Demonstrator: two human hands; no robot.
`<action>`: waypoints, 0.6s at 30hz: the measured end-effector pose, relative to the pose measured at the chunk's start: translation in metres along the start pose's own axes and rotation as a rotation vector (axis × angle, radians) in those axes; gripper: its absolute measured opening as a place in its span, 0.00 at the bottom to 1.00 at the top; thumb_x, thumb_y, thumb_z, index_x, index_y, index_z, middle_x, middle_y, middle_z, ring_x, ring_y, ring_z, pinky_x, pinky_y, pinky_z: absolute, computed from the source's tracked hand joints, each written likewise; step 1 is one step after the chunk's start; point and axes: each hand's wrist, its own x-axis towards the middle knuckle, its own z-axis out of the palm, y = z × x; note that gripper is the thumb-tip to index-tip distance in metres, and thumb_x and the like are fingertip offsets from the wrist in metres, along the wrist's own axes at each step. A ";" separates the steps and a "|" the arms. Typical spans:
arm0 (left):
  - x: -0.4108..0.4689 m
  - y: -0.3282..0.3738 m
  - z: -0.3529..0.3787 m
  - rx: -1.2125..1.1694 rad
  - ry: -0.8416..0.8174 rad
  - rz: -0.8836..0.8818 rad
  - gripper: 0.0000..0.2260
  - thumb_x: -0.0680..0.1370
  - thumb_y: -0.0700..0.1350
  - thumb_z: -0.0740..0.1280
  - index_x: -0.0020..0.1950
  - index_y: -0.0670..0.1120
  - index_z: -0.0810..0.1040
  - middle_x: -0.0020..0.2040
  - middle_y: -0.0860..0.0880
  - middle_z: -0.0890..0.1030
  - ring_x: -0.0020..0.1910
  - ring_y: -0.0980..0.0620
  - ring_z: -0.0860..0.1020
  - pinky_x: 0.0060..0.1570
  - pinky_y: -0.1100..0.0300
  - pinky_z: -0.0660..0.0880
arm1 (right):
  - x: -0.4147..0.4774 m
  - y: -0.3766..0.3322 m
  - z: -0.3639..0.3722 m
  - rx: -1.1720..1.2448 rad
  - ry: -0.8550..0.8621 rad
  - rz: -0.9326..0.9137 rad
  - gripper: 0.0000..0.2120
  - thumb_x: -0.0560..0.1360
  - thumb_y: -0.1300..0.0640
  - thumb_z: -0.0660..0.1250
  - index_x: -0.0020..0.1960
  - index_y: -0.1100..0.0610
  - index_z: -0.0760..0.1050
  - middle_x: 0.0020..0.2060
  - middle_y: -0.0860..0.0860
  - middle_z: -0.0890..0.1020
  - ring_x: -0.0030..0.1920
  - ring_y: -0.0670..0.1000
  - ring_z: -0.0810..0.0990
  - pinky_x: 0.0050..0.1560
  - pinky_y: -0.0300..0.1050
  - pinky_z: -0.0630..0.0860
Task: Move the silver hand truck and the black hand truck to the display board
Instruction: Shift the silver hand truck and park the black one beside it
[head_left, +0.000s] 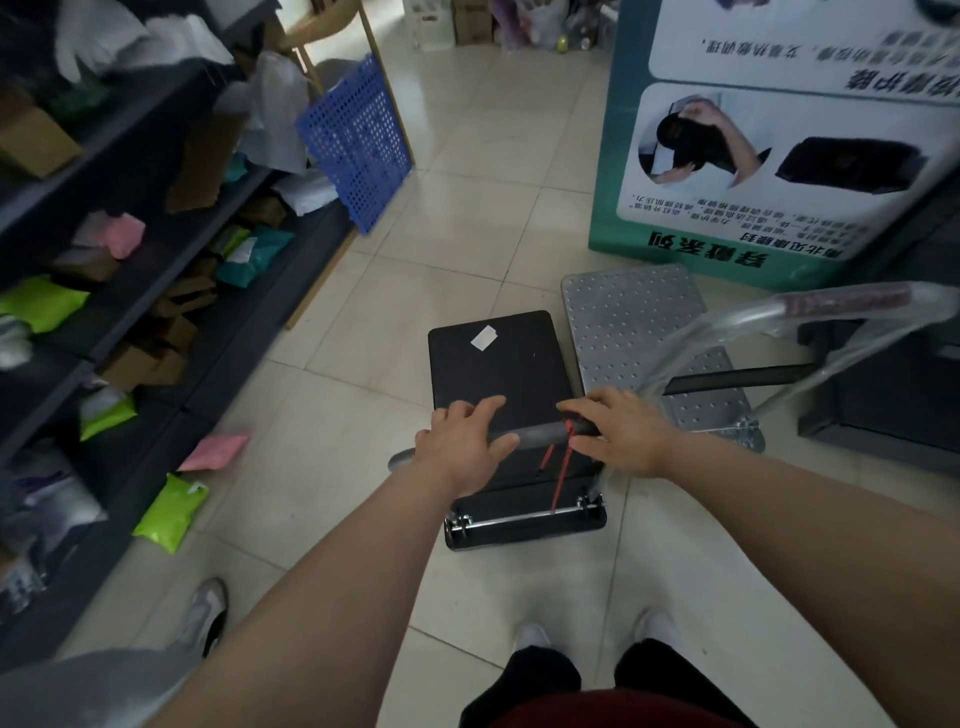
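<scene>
Here | left hand; right hand: fingers seemingly curled on black hand truck handle

I'm looking into a parcel stockroom. Left of the display board, dark shelves hold bagged parcels and cartons. More boxes sit behind it.

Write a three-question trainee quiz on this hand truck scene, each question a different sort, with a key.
1. True or false: both hands rest on the black hand truck handle.
2. Which truck stands nearer the display board? A) silver hand truck B) black
3. Fill in: a white ____ sits on the black platform.

Key: 1 true, left hand and right hand both on it. 2 A. 3 label.
</scene>
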 end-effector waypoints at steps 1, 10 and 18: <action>0.002 0.006 -0.004 0.003 0.013 0.026 0.25 0.77 0.64 0.54 0.72 0.61 0.56 0.68 0.46 0.66 0.66 0.42 0.63 0.60 0.42 0.64 | -0.003 0.002 -0.003 0.012 0.021 0.004 0.26 0.76 0.40 0.57 0.72 0.41 0.58 0.66 0.52 0.66 0.66 0.55 0.64 0.66 0.53 0.61; 0.035 0.107 -0.019 0.088 0.008 0.221 0.25 0.78 0.61 0.55 0.72 0.54 0.60 0.71 0.45 0.63 0.68 0.42 0.59 0.62 0.41 0.62 | -0.063 0.072 -0.043 -0.037 0.173 0.185 0.25 0.77 0.42 0.57 0.72 0.45 0.58 0.69 0.53 0.65 0.69 0.55 0.61 0.67 0.54 0.60; 0.072 0.245 -0.002 0.166 -0.052 0.316 0.26 0.78 0.62 0.54 0.73 0.52 0.59 0.70 0.42 0.64 0.68 0.39 0.60 0.64 0.39 0.62 | -0.129 0.200 -0.072 -0.015 0.248 0.331 0.27 0.76 0.41 0.57 0.73 0.47 0.57 0.69 0.53 0.64 0.69 0.56 0.62 0.67 0.53 0.61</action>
